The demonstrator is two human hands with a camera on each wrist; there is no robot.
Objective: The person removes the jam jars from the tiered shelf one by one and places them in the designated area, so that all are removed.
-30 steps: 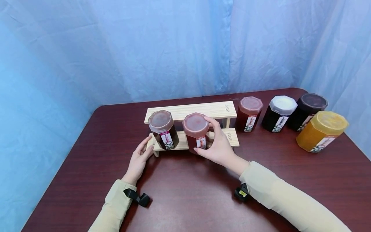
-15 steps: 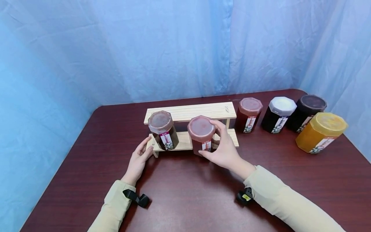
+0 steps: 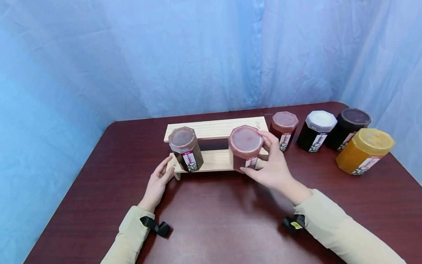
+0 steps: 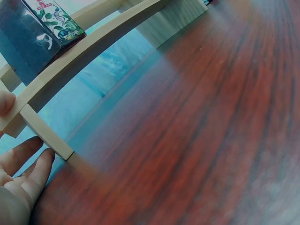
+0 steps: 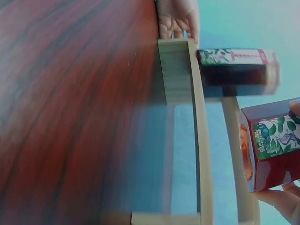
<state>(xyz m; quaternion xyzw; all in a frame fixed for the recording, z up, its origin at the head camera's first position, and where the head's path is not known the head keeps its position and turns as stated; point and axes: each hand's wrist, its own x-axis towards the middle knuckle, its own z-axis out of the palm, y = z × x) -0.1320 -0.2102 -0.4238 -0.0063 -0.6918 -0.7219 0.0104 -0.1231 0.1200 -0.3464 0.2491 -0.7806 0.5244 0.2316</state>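
My right hand (image 3: 271, 167) grips an octagonal jar with a pink lid and dark red contents (image 3: 245, 146), fingers behind and thumb in front. In the right wrist view, the base of this jar (image 5: 276, 145) shows raised off the lower board. A two-tier wooden rack (image 3: 214, 128) stands on the table. My left hand (image 3: 158, 183) holds the left end of its lower tier; in the left wrist view, the fingertips (image 4: 35, 145) are at the rack's leg (image 4: 47, 131). A jar with a brownish-pink lid (image 3: 183, 141) stands at the left of the lower tier.
To the right of the rack stand another pink-lidded jar (image 3: 284, 126), a white-lidded dark jar (image 3: 318, 126), a black-lidded jar (image 3: 354, 119) and a yellow jar (image 3: 362, 150). Blue curtains (image 3: 197, 55) hang behind and beside the dark red table (image 3: 214, 220).
My right hand has moved to the right with the pink-lidded jar, which is now lifted above the lower tier. My left hand has stayed at the rack's end.
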